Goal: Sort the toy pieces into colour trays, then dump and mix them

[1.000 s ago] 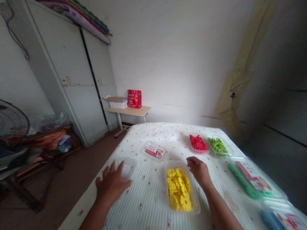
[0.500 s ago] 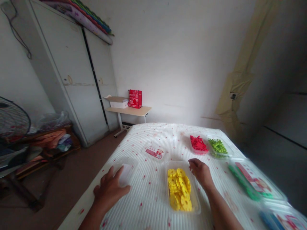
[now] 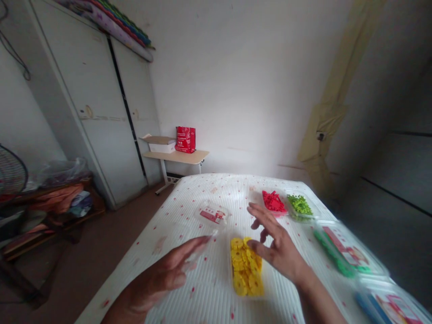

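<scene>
I read right hand (image 3: 278, 252) grip spread, hovering over right edge of yellow discs (image 3: 243, 272) on bed (image 3: 202, 198); pile's long axis runs away from me; left hand (image 3: 162, 279) farther off, fingers outstretched, whether pinching anything I cannot tell.

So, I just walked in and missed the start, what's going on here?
A person is busy with yellow discs on a white spotted cover. The left hand pinches a clear lid beside them; the right hand hovers open above them. Red pieces and green pieces sit in trays beyond.
</scene>
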The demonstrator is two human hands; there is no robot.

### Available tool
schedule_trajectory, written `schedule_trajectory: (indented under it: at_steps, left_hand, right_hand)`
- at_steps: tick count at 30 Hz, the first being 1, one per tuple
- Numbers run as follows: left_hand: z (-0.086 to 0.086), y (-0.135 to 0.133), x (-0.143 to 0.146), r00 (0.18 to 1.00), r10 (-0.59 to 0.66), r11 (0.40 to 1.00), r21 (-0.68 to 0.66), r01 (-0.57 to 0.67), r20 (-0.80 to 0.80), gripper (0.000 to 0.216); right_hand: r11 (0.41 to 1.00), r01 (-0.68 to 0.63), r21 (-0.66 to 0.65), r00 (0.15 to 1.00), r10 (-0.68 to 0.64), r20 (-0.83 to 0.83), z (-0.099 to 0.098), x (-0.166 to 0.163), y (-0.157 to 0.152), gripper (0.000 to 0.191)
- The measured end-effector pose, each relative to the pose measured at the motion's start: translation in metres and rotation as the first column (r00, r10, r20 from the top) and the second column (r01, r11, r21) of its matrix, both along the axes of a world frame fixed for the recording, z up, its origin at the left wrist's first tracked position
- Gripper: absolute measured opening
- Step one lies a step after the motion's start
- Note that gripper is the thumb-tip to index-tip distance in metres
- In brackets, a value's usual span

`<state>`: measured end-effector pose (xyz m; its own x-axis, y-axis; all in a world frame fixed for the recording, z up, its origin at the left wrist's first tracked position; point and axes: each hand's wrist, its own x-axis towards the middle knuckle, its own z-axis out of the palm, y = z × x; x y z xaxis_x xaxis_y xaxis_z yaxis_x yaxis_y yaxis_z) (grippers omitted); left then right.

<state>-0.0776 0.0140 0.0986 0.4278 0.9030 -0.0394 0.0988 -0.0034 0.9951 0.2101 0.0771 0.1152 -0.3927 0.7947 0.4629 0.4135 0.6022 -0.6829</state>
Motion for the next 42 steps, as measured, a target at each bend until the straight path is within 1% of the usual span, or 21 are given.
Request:
schedule_trajectory:
  at_steps: [1, 2, 4, 6, 7, 9, 11, 12, 14, 16, 17, 19, 22, 24, 27, 28, 30, 34, 37, 40, 42]
  left_hand:
    - [0.003, 0.002, 0.007, 0.998, -0.066, 0.997, -0.025, 0.066, 0.013, 0.076]
    - [0.005, 0.003, 0.014, 0.992, -0.124, 0.991, -0.042, 0.125, 0.018, 0.077]
    - [0.009, 0.005, 0.025, 0.977, -0.211, 0.975, -0.070, 0.212, 0.013, 0.080]
    - [0.010, 0.007, 0.030, 0.969, -0.243, 0.964, -0.101, 0.247, 0.052, 0.080]
    - [0.009, 0.007, 0.031, 0.965, -0.235, 0.962, -0.115, 0.248, 0.114, 0.078]
    - [0.006, 0.010, 0.031, 0.939, -0.172, 0.963, -0.148, 0.224, 0.298, 0.077]
    - [0.000, 0.014, 0.031, 0.891, -0.070, 0.973, -0.164, 0.160, 0.449, 0.076]
    - [-0.004, 0.018, 0.032, 0.880, 0.000, 0.980, -0.175, 0.095, 0.474, 0.070]
    - [-0.014, 0.025, 0.038, 0.887, 0.188, 0.973, -0.204, -0.110, 0.422, 0.050]
    - [-0.026, 0.034, 0.049, 0.872, 0.385, 0.918, -0.219, -0.330, 0.303, 0.033]
    - [-0.033, 0.039, 0.055, 0.860, 0.448, 0.891, -0.208, -0.404, 0.245, 0.032]
    - [-0.044, 0.050, 0.068, 0.851, 0.506, 0.861, -0.142, -0.488, 0.143, 0.034]
    - [-0.056, 0.067, 0.083, 0.840, 0.542, 0.841, -0.015, -0.541, 0.027, 0.036]
    - [-0.058, 0.079, 0.090, 0.838, 0.546, 0.837, 0.041, -0.545, -0.003, 0.032]
    - [-0.059, 0.099, 0.096, 0.851, 0.525, 0.847, 0.118, -0.518, -0.029, 0.024]
    - [-0.059, 0.106, 0.098, 0.856, 0.515, 0.851, 0.143, -0.505, -0.041, 0.022]
    - [-0.060, 0.118, 0.101, 0.866, 0.496, 0.859, 0.184, -0.478, -0.069, 0.019]
    - [-0.060, 0.131, 0.108, 0.887, 0.448, 0.881, 0.227, -0.416, -0.112, 0.017]
    - [-0.060, 0.133, 0.113, 0.905, 0.409, 0.898, 0.225, -0.377, -0.118, 0.017]
    - [-0.063, 0.133, 0.116, 0.917, 0.388, 0.909, 0.202, -0.364, -0.094, 0.021]
    - [-0.066, 0.132, 0.116, 0.922, 0.382, 0.914, 0.179, -0.365, -0.069, 0.023]
  right_hand:
    - [0.998, -0.063, 0.010, 0.997, 0.063, 0.047, 0.008, -0.005, -0.008, 0.061]
    - [0.993, -0.115, 0.029, 0.989, 0.112, 0.095, 0.015, -0.008, -0.016, 0.058]
    - [0.985, -0.162, 0.057, 0.975, 0.151, 0.163, 0.021, -0.012, -0.026, 0.039]
    - [0.990, -0.136, 0.040, 0.977, 0.127, 0.172, 0.019, -0.011, -0.032, 0.017]
    - [0.995, -0.102, 0.003, 0.983, 0.101, 0.152, 0.017, -0.008, -0.034, 0.015]
    - [0.994, -0.016, -0.106, 0.998, 0.023, 0.066, 0.008, -0.002, -0.036, 0.018]
    - [0.966, 0.070, -0.249, 0.993, -0.090, -0.070, -0.004, 0.004, -0.039, 0.033]
    - [0.938, 0.109, -0.329, 0.978, -0.160, -0.134, -0.012, 0.006, -0.041, 0.044]
    - [0.868, 0.154, -0.473, 0.938, -0.278, -0.206, -0.028, 0.009, -0.046, 0.065]
    - [0.809, 0.175, -0.561, 0.922, -0.335, -0.196, -0.044, 0.010, -0.053, 0.075]
    - [0.796, 0.200, -0.571, 0.919, -0.354, -0.172, -0.051, 0.011, -0.057, 0.075]
    - [0.809, 0.295, -0.508, 0.918, -0.387, -0.083, -0.062, 0.013, -0.063, 0.070]
    - [0.839, 0.445, -0.314, 0.896, -0.419, 0.150, -0.070, 0.020, -0.067, 0.061]
    - [0.830, 0.516, -0.211, 0.839, -0.441, 0.318, -0.073, 0.022, -0.066, 0.056]
    - [0.788, 0.609, -0.094, 0.709, -0.487, 0.510, -0.077, 0.020, -0.064, 0.047]
    - [0.778, 0.624, -0.071, 0.672, -0.488, 0.557, -0.078, 0.018, -0.064, 0.045]
    - [0.775, 0.630, -0.058, 0.634, -0.469, 0.616, -0.081, 0.013, -0.065, 0.044]
    - [0.793, 0.603, -0.090, 0.636, -0.410, 0.654, -0.080, 0.011, -0.065, 0.042]
    - [0.803, 0.580, -0.135, 0.677, -0.383, 0.628, -0.077, 0.016, -0.060, 0.041]
    - [0.798, 0.573, -0.186, 0.750, -0.420, 0.510, -0.075, 0.022, -0.049, 0.037]
    - [0.807, 0.521, -0.279, 0.839, -0.425, 0.341, -0.073, 0.024, -0.039, 0.034]
